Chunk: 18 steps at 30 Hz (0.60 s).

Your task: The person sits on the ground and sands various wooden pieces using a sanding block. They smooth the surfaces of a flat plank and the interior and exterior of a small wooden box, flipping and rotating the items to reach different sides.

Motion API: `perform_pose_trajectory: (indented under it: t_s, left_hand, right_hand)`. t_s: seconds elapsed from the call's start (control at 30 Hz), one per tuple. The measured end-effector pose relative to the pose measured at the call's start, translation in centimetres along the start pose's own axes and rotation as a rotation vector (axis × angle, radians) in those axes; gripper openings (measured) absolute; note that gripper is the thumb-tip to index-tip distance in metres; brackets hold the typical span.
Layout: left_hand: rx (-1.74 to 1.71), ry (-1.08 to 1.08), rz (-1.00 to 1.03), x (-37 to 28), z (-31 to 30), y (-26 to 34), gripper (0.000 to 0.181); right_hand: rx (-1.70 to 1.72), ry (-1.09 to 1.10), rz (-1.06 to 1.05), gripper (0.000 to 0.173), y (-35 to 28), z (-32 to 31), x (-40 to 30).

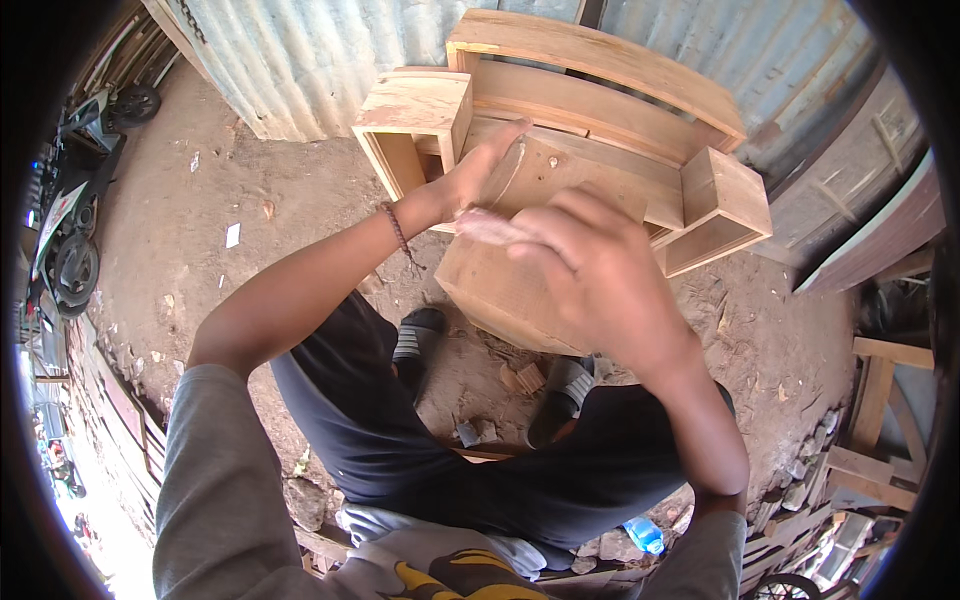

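Note:
A wooden box-like piece (pixel 502 289) stands on the ground between and beyond my feet. Behind it is an unfinished wooden cabinet (pixel 416 101) with small open compartments at both sides and a raised shelf. My left hand (pixel 484 169) rests by the box's upper left part, its fingers stretched toward the cabinet. Over the box, my right hand (pixel 592 262) is blurred and pinches a small folded pinkish piece (pixel 487 226), perhaps sandpaper or cloth, whose kind I cannot tell for sure. The piece's tip is close to my left palm.
Corrugated metal sheets (pixel 315 67) stand behind the cabinet. Motorcycles (pixel 75 270) are at the far left. Wooden frames (pixel 870 397) and stones lie at the right. A blue plastic bottle (pixel 645 535) lies near my right leg. Wood scraps (pixel 525 379) are between my feet.

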<state>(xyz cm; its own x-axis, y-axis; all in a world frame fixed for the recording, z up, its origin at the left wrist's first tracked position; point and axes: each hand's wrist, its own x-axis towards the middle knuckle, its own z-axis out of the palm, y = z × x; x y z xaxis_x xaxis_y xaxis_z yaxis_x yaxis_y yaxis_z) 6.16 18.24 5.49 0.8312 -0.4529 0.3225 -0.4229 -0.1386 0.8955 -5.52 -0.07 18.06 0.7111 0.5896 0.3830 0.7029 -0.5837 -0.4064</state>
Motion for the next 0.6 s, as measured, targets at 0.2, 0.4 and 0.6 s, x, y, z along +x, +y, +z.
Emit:
perform_pose_trajectory:
  t_s: [0.2,0.4,0.6]
  left_hand:
    - [-0.489,-0.018,-0.374,0.8,0.2,3.8,0.073]
    - [-0.671,-0.133,-0.488,0.5,-0.7,2.7,0.090]
    - [-0.156,-0.063,-0.124,-0.2,-0.4,1.2,0.078]
  right_hand:
    - [0.027,0.035,0.297,0.018,3.5,-0.7,1.0]
    - [-0.077,0.187,-0.072,0.022,1.9,0.6,1.4]
    - [-0.005,0.121,-0.164,0.022,-0.6,1.8,0.4]
